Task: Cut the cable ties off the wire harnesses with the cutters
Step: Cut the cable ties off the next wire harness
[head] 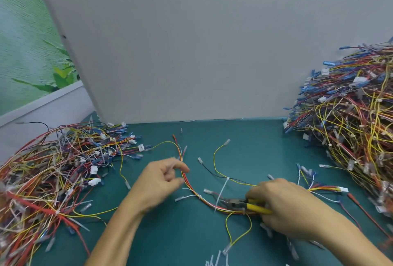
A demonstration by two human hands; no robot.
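Observation:
A single wire harness (192, 189) of red, yellow and white wires curves across the green table (251, 138) between my hands. My right hand (282, 204) grips the yellow-handled cutters (238, 203), whose dark jaws point left at the harness beside a white cable tie (221, 191) that sticks up from the bundle. My left hand (161, 180) hovers by the harness's upper run with its fingers curled, and it seems to pinch a small blurred pale piece.
A big heap of harnesses (53, 172) covers the table's left side. A taller heap (350, 121) fills the right side. Cut tie scraps (219, 259) lie at the front edge. A grey wall panel (191, 42) stands behind the table.

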